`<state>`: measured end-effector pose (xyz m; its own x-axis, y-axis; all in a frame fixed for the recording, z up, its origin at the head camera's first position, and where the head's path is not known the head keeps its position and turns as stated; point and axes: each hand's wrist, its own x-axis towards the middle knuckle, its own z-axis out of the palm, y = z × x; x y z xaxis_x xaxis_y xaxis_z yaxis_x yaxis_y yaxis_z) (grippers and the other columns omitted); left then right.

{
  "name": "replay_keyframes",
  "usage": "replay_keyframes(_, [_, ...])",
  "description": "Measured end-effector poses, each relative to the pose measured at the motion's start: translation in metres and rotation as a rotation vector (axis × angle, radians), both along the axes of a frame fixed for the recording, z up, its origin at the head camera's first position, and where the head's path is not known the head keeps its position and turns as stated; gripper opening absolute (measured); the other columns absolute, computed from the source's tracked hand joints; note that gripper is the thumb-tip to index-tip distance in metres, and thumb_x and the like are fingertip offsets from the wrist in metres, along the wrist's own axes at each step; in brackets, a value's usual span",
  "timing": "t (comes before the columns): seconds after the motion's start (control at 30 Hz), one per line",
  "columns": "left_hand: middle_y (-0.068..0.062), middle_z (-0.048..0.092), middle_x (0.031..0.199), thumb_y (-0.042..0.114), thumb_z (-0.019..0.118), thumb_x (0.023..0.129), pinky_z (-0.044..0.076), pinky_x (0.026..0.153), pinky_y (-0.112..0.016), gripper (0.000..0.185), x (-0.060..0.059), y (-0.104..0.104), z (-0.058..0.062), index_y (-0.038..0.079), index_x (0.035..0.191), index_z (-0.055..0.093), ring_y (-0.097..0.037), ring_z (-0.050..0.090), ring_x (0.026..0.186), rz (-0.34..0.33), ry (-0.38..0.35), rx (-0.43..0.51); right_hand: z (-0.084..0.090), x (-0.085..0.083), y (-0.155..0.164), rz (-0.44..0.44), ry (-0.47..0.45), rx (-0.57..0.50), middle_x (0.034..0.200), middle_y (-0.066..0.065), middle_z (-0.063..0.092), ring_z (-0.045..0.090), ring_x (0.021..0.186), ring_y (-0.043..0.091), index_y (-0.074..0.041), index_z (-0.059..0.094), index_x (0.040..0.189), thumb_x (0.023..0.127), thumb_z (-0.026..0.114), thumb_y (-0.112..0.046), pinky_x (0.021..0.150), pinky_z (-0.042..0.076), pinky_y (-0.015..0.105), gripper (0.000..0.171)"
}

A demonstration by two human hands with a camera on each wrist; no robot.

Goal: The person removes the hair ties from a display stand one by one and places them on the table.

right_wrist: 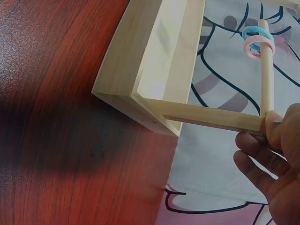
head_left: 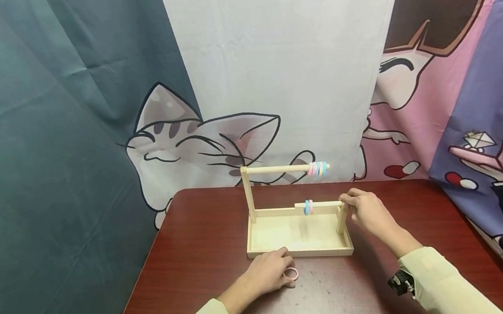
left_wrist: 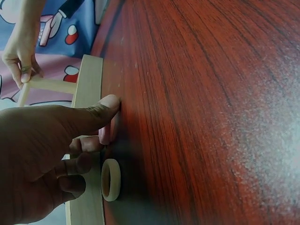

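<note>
Pink, the ring (head_left: pixel 291 274) lay on the surface (head_left: pixel 197 255) under the left hand (head_left: pixel 268 272), whose curled fingers (left_wrist: pixel 79 161) partly hid it. Farther off, the right hand (head_left: pixel 367 211) pinched the wooden rack's (head_left: pixel 300 246) lower rod (head_left: pixel 325 203); fingertips unclear.

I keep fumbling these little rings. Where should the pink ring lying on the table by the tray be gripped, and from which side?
Pinch the band of the pink ring across its rim, one finger inside the hole and the thumb outside, coming from above. It appears to lie flat on the table beside the left hand, so only its top edge is easy to reach; tipping it up first may help.
</note>
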<state>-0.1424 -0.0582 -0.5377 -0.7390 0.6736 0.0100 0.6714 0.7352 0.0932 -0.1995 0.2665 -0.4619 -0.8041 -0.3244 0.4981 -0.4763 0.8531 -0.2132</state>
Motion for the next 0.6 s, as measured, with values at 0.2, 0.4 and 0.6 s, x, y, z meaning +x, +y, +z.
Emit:
replay_keyframes(0.2, [0.014,0.059,0.097,0.055,0.092,0.085,0.047,0.06,-0.021,0.038,0.001,-0.0004,0.0005,0.03,0.11,0.079,0.002,0.053,0.073,0.002,0.001,0.001,-0.0005,-0.0007,0.0005,0.0,0.008,-0.002,0.087,0.004,0.07,0.058,0.068,0.018,-0.008,0.08,0.098,0.09,0.071,0.012,0.061,0.052,0.042,0.023])
replay_keyframes(0.4, [0.014,0.059,0.098,0.054,0.092,0.085,0.048,0.062,-0.021,0.04,0.002,-0.0011,0.0021,0.029,0.114,0.08,0.002,0.051,0.074,-0.005,-0.009,-0.002,-0.001,0.0,0.0007,-0.003,0.005,-0.004,0.088,0.004,0.07,0.058,0.068,0.017,-0.008,0.081,0.099,0.09,0.071,0.012,0.061,0.052,0.041,0.023])
replay_keyframes(0.6, [0.014,0.064,0.1,0.054,0.088,0.091,0.049,0.067,-0.02,0.038,-0.0004,-0.0031,0.0052,0.028,0.117,0.081,0.0,0.057,0.082,-0.03,0.024,0.037,-0.0013,-0.0004,0.0002,-0.008,-0.006,0.0,0.089,0.004,0.071,0.058,0.069,0.017,-0.007,0.081,0.101,0.09,0.07,0.012,0.062,0.052,0.041,0.024])
